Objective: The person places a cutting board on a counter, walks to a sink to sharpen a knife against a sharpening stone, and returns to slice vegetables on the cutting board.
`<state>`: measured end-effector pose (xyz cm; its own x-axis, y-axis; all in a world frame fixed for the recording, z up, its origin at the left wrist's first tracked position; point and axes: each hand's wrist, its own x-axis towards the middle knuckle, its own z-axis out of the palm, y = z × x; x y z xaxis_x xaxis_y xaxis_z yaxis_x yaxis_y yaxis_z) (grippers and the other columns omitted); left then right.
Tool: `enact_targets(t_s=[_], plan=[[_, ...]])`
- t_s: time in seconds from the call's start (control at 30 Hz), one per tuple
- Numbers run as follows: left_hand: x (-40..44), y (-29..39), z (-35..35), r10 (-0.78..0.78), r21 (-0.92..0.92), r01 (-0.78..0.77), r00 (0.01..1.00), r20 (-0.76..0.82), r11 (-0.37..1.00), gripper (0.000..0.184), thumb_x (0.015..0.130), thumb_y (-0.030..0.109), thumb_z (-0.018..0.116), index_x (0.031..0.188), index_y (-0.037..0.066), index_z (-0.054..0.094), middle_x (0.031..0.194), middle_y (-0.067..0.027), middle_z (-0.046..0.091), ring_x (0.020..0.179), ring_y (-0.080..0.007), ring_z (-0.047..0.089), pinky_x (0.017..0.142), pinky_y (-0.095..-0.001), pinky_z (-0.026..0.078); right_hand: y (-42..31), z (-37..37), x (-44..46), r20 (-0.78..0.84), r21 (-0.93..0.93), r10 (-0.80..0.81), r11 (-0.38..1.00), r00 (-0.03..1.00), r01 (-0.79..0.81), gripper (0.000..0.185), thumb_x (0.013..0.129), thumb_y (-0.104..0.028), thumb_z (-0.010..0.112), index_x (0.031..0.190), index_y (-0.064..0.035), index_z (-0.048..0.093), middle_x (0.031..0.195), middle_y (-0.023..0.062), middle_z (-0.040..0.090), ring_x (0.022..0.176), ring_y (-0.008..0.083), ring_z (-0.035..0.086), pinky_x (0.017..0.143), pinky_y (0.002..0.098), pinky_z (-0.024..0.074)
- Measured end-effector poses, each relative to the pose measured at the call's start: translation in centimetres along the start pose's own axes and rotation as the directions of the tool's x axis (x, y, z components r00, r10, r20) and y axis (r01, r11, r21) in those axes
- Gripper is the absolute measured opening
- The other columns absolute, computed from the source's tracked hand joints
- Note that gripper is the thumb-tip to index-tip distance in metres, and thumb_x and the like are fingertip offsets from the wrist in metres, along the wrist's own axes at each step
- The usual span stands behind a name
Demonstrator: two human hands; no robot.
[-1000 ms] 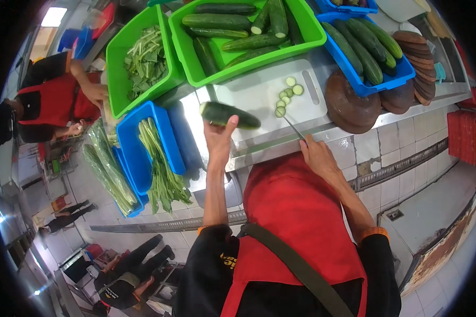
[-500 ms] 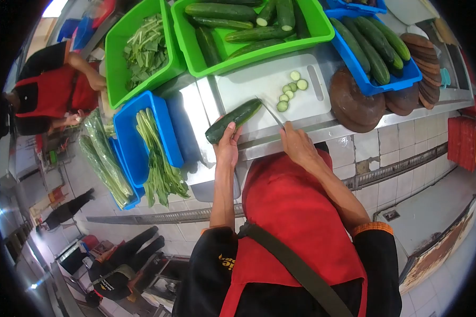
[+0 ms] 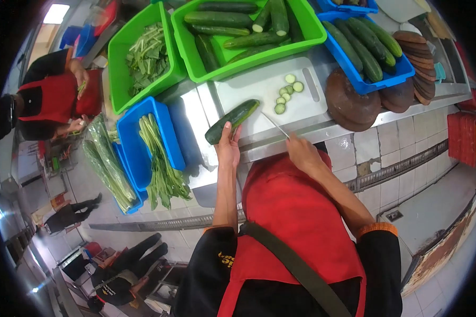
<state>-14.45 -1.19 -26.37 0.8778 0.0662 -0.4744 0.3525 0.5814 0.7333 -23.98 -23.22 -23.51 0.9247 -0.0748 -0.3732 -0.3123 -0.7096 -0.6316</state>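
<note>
My left hand is closed around the near end of a dark green cucumber, tilted over the left part of a white cutting board. A knife is in my right hand, its handle mostly hidden by the fingers. The blade points up and left, its tip a little apart from the cucumber's far end. Several pale round cucumber slices lie on the board to the right of the blade.
Behind the board stands a green tub of whole cucumbers. Another green tub holds cut greens. Blue bins flank the board, with brown round slabs at right. A person in a red apron stands far left.
My right hand and the knife have moved slightly down and right, drawing the blade away from the cucumber's end. The left hand still holds the cucumber. The view has shifted slightly.
</note>
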Motion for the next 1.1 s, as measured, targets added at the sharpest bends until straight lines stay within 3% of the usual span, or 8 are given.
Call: enact_targets(t_s=[0.1, 0.37, 0.5, 0.67, 0.73, 0.8, 1.0, 1.1], plan=[[0.8, 1.9, 1.0, -0.018, 0.037, 0.014, 0.995, 0.095, 0.999, 0.043, 0.093, 0.014, 0.071, 0.13, 0.004, 0.052, 0.126, -0.0097, 0.059, 0.113, -0.0233, 0.062, 0.1, -0.0421, 0.055, 0.6, -0.7, -0.7, -0.026, -0.017, -0.003, 1.0, 1.0, 0.003, 0.029, 0.1, -0.024, 0.047, 0.102, 0.0034, 0.057, 0.09, 0.0335, 0.065, 0.086, 0.0551, 0.062, 0.077, 0.061, 0.0507], [5.3, 13.9, 20.2, 0.426, 0.476, -0.641, 0.762, 0.488, 0.602, 0.038, 0.085, 0.033, 0.077, 0.102, 0.002, 0.064, 0.092, -0.0039, 0.065, 0.081, -0.0136, 0.061, 0.069, -0.0295, 0.05, 0.8, -1.3, 0.5, 0.075, 0.126, 0.022, 0.992, 0.997, -0.031, 0.039, 0.099, -0.036, 0.052, 0.111, 0.0004, 0.059, 0.101, 0.034, 0.063, 0.101, 0.0536, 0.058, 0.088, 0.0593, 0.0458], [8.3, 16.1, 28.5, 0.188, 0.679, -0.659, 0.748, 0.636, 0.325, 0.054, 0.087, 0.043, 0.073, 0.115, -0.003, 0.064, 0.098, -0.0104, 0.067, 0.084, -0.0168, 0.064, 0.07, -0.0346, 0.054, 1.4, -2.4, 0.7, 0.012, 0.14, -0.008, 0.99, 1.0, 0.006, 0.041, 0.099, -0.039, 0.054, 0.111, 0.0, 0.059, 0.1, 0.0329, 0.063, 0.1, 0.0522, 0.059, 0.088, 0.0567, 0.0458], [15.7, 12.4, 29.9, 0.154, 0.66, -0.53, 0.828, 0.54, 0.533, 0.065, 0.085, 0.044, 0.072, 0.126, -0.005, 0.058, 0.098, -0.0202, 0.071, 0.089, -0.0286, 0.071, 0.079, -0.0422, 0.056, 2.8, -2.8, 0.2, -0.053, 0.224, 0.06, 0.973, 0.997, -0.047, 0.041, 0.098, -0.04, 0.056, 0.104, 0.0, 0.059, 0.094, 0.0309, 0.063, 0.095, 0.0519, 0.059, 0.084, 0.0569, 0.0448], [23.9, 9.5, 26.2, 0.017, 0.631, -0.759, 0.637, 0.771, -0.162, 0.065, 0.084, 0.036, 0.068, 0.137, 0.003, 0.05, 0.115, -0.0237, 0.068, 0.091, -0.0378, 0.071, 0.082, -0.0493, 0.056, 3.1, -3.2, -0.3, -0.08, 0.253, 0.049, 0.967, 0.996, -0.027, 0.041, 0.098, -0.04, 0.056, 0.103, 0.0001, 0.059, 0.089, 0.03, 0.064, 0.091, 0.0518, 0.059, 0.081, 0.0569, 0.0448], [24.1, 6.5, 23.6, 0.034, 0.807, -0.566, 0.815, 0.579, -0.171, 0.062, 0.079, 0.034, 0.067, 0.135, 0.01, 0.054, 0.131, -0.021, 0.062, 0.104, -0.0414, 0.067, 0.094, -0.058, 0.049, 3.5, -3.3, -0.5, -0.098, 0.283, 0.042, 0.959, 0.994, -0.013, 0.04, 0.098, -0.04, 0.056, 0.101, 0.0001, 0.06, 0.085, 0.0292, 0.064, 0.088, 0.0516, 0.06, 0.079, 0.0569, 0.0449], [20.9, 6.1, 21.3, -0.194, 0.788, -0.491, 0.871, 0.451, -0.372, 0.073, 0.07, 0.042, 0.073, 0.135, 0.013, 0.057, 0.131, -0.0149, 0.064, 0.128, -0.0338, 0.055, 0.111, -0.061, 0.031, 2.6, -3.2, 0.3, -0.092, 0.213, 0.002, 0.977, 0.996, 0.018, 0.04, 0.098, -0.039, 0.056, 0.096, 0.0008, 0.063, 0.08, 0.0285, 0.064, 0.082, 0.0514, 0.061, 0.074, 0.0566, 0.0469], [19.0, 8.3, 23.7, -0.203, 0.742, -0.502, 0.863, 0.463, -0.444, 0.069, 0.067, 0.043, 0.071, 0.129, 0.014, 0.064, 0.127, -0.0169, 0.065, 0.12, -0.0345, 0.06, 0.105, -0.0517, 0.043, 1.1, -2.5, 1.7, -0.09, 0.125, -0.085, 0.988, 0.992, 0.096, 0.04, 0.098, -0.039, 0.057, 0.097, 0.0, 0.064, 0.082, 0.028, 0.066, 0.085, 0.0501, 0.063, 0.077, 0.0565, 0.0493]])
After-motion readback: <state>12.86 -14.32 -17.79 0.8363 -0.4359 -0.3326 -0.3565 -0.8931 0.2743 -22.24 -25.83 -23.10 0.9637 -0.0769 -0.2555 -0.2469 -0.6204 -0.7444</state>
